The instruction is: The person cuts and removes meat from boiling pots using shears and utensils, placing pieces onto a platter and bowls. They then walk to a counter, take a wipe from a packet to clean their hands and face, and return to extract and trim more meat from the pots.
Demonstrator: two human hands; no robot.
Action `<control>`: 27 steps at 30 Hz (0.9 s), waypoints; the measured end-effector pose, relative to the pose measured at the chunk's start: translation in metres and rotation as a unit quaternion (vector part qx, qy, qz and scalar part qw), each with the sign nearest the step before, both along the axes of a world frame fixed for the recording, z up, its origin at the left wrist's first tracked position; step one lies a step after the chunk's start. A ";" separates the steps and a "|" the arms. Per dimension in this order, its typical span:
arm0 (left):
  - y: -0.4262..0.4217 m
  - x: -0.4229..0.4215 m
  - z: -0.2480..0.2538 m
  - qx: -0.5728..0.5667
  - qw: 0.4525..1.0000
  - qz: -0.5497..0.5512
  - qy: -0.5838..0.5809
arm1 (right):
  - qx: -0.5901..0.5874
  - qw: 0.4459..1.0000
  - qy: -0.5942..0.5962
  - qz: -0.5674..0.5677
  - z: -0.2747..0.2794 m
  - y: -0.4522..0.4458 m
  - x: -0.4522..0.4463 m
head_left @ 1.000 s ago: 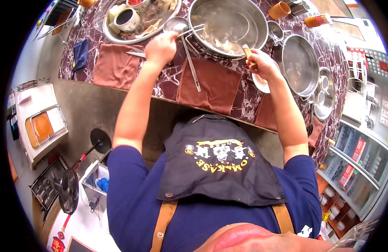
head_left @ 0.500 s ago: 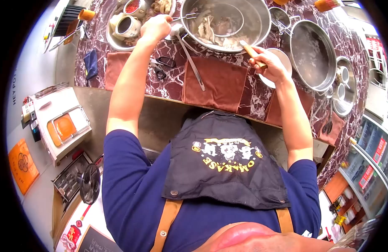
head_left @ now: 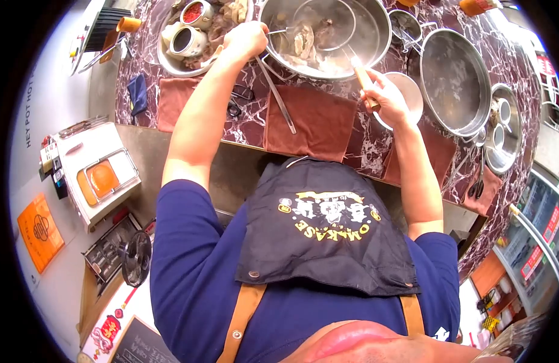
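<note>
A marbled dark-red tabletop (head_left: 246,128) spreads across the upper part of the view, bearing everything near the hands. The largest vessel on it is a round metal pot (head_left: 378,37), holding cloudy liquid, a thin metal ring (head_left: 355,27) and pale pieces of meat (head_left: 303,41). To its right stands a second pot (head_left: 482,103) of greyish, steaming liquid; to its left a metal basin (head_left: 185,71) carries more food and two white jars, one with red contents (head_left: 196,12), the other dark inside (head_left: 185,41). Brown cloths lie along the near edge, the middle cloth (head_left: 312,124) partly under a long metal handle (head_left: 280,103). A white plate (head_left: 414,97) sits just beside the right hand (head_left: 385,100), partly hidden by it. That hand's grip is closed around a wooden-handled tool (head_left: 365,80), which points up and over the near rim of the big pot. The left hand (head_left: 246,41), between basin and pot, has its grip closed around a thin metal rod (head_left: 278,31) reaching over the pot's left rim toward the meat; its far end is hard to make out. Smallest are the black-handled scissors (head_left: 242,92), lying near the left forearm, which covers part of them.
</note>
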State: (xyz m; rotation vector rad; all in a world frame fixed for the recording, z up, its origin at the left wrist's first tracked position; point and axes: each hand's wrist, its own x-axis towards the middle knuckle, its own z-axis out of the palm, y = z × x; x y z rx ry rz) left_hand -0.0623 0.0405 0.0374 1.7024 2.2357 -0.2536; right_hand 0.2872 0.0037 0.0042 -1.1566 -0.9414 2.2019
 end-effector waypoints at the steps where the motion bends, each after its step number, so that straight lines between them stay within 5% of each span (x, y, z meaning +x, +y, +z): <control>1: 0.002 -0.007 -0.002 0.033 0.999 0.006 -0.015 | 0.020 1.000 -0.007 -0.004 -0.001 -0.002 0.000; 10: -0.012 -0.105 -0.030 0.152 0.981 -0.047 -0.114 | 0.170 0.954 -0.242 -0.057 0.009 -0.022 -0.013; 14: -0.031 -0.130 -0.048 0.216 0.953 -0.063 -0.201 | 0.147 0.955 -0.239 -0.095 0.022 -0.028 -0.029; 18: -0.059 -0.123 -0.034 0.156 0.945 0.037 -0.284 | 0.144 0.957 -0.213 -0.132 0.022 -0.034 -0.033; 22: -0.058 -0.106 -0.050 0.267 0.913 -0.051 -0.303 | 0.159 0.953 -0.217 -0.142 0.025 -0.043 -0.039; 27: -0.004 -0.036 -0.047 0.215 0.944 -0.105 -0.227 | 0.194 0.935 -0.262 -0.141 0.033 -0.060 -0.058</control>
